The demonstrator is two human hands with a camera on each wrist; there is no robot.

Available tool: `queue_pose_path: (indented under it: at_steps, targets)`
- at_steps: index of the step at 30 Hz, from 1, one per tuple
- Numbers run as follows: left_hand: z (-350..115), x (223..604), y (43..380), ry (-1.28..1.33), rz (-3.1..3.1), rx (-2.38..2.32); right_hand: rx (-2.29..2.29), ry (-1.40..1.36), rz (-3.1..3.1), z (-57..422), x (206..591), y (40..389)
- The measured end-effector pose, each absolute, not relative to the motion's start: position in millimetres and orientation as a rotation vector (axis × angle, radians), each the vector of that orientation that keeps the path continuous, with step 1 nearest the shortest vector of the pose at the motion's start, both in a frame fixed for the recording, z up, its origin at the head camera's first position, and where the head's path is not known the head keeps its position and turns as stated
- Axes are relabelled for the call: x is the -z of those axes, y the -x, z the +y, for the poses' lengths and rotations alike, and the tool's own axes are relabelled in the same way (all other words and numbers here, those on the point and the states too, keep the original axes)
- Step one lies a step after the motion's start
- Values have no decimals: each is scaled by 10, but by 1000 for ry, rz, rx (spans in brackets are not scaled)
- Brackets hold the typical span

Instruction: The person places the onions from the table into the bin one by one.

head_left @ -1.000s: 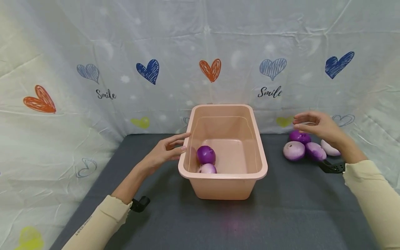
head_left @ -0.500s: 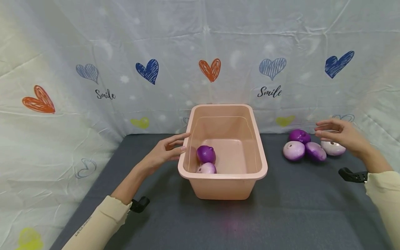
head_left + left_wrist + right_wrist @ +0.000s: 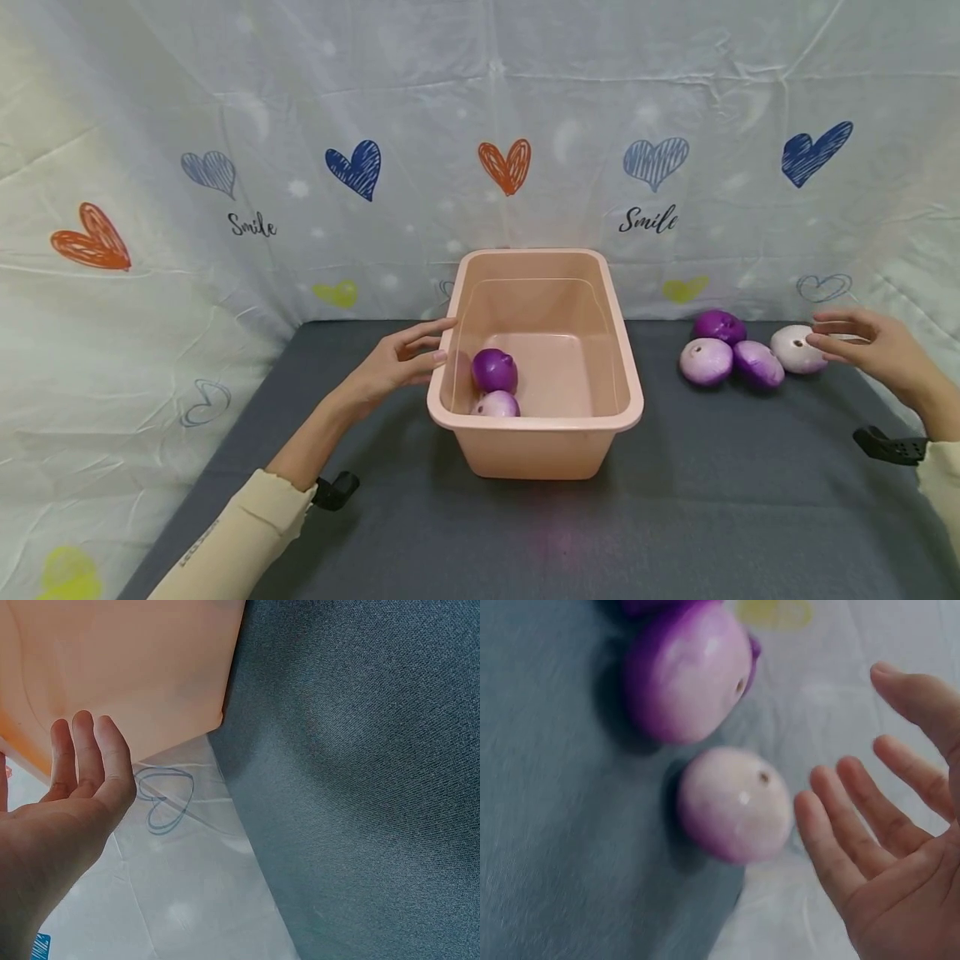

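Note:
A peach plastic tub (image 3: 534,422) stands mid-table. Inside, near its left wall, lie a deep purple onion-like ball (image 3: 493,371) and a paler one (image 3: 497,405). The fingers of my left hand (image 3: 393,358) rest against the tub's left rim, spread and only slightly bent. My right hand (image 3: 877,346) hangs open at the right side of a small cluster, holding nothing. Its fingertips overlap a whitish onion (image 3: 791,348) in the head view. In the right wrist view a narrow gap shows between the fingers and that whitish onion (image 3: 731,810).
Beside the whitish onion sit a purple-tinted onion (image 3: 758,364), a pale pink one (image 3: 706,361) and a dark purple one (image 3: 719,327). A dark grey cloth (image 3: 675,517) covers the table. Behind it hangs a white sheet (image 3: 420,108) printed with hearts.
My right hand has moved right, from above the dark purple onion to the far side of the whitish one, uncovering it partly. My left hand and the tub stay put.

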State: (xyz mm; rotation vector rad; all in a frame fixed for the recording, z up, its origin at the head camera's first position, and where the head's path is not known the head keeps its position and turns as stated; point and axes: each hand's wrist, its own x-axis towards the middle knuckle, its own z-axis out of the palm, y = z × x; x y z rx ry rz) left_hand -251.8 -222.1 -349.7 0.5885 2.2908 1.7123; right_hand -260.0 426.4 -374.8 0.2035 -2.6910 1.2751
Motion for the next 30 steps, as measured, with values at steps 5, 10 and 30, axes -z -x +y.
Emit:
queue_pose_path:
  at_steps: [5,10,30]
  targets:
    - [-2222,3491,2516,-583,2289,-1710,-1191,-130,-2724,4348,3852,2589]
    - [-2220,3496,2519,-576,2290,-1704,-1166,-95,-2741,4383,3953,2610]
    - [-2218,3495,2519,-571,2296,-1697,-1140,-61,-2781,4434,4174,2790]
